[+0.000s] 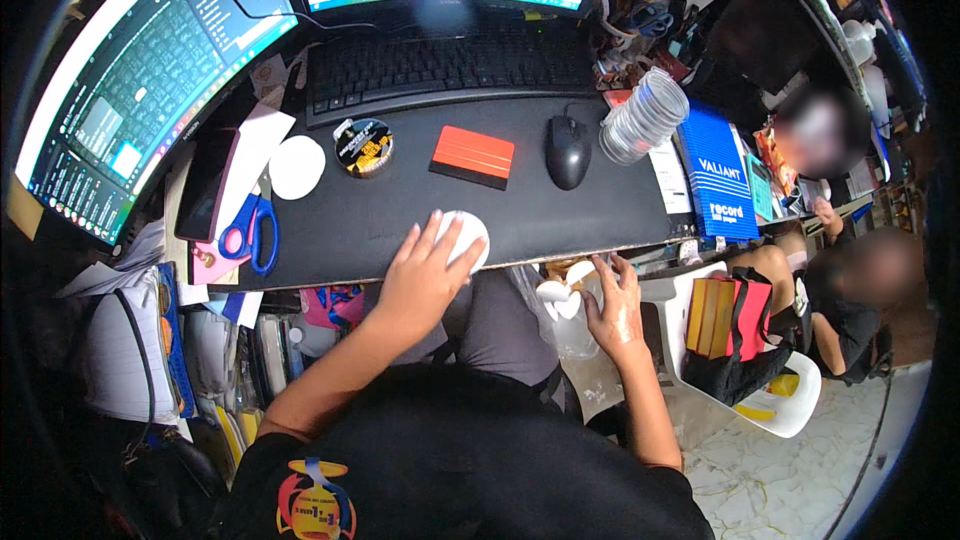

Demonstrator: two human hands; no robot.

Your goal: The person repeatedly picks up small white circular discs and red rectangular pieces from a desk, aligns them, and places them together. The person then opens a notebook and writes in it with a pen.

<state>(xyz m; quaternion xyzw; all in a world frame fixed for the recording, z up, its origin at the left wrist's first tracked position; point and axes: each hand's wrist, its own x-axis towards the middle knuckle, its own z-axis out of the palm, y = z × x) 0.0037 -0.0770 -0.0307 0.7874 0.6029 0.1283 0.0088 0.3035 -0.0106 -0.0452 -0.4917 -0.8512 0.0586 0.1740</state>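
My left hand (420, 270) lies with its fingers spread over a round white disc (474, 238) at the front edge of the black desk mat (330, 235). Past the desk edge, my right hand (616, 312) hovers with thumb and fingers apart beside a clear plastic bag (572, 338). Several white round pieces (560, 298) show at the bag's mouth, close to the right thumb. Another white disc (297, 167) rests at the mat's left. Farther in are a round black-and-gold tape roll (364, 148) and a red squeegee card (473, 156) with a black edge.
A black mouse (568, 153), a keyboard (450, 65) and a stack of clear round pieces (645, 117) stand farther back. Blue-handled scissors (262, 238) lie left; a blue record book (712, 175) lies right. A white chair (795, 405) holds a bag. Another person sits at right.
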